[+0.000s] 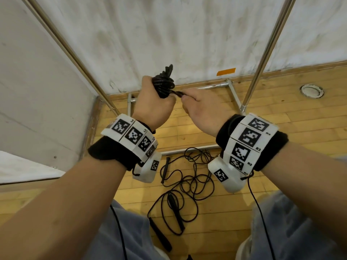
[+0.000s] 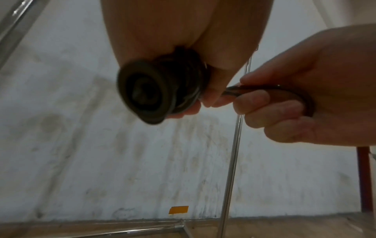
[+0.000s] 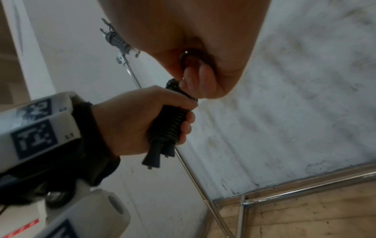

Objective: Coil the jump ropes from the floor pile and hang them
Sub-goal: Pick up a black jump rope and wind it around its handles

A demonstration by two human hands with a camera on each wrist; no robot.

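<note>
My left hand (image 1: 154,102) grips a black jump rope wound into a tight bundle (image 1: 163,83), held upright at chest height in front of the white wall. In the right wrist view the left hand (image 3: 138,124) wraps round the coils (image 3: 170,124), and both handles (image 3: 156,157) stick out below the fist. My right hand (image 1: 199,107) pinches a short loop of the rope's end (image 1: 177,93) beside the bundle. The left wrist view shows that loop (image 2: 284,91) curling through the right hand's fingers (image 2: 264,109). A tangled pile of black ropes (image 1: 187,184) lies on the wooden floor below.
A metal rack stands ahead: slanting poles at left (image 1: 71,53) and right (image 1: 262,59), base bars (image 1: 214,87) along the wall. A spring fitting (image 3: 118,40) sits high on one pole. Orange tape (image 1: 226,71) marks the wall; a round floor fitting (image 1: 311,91) lies far right.
</note>
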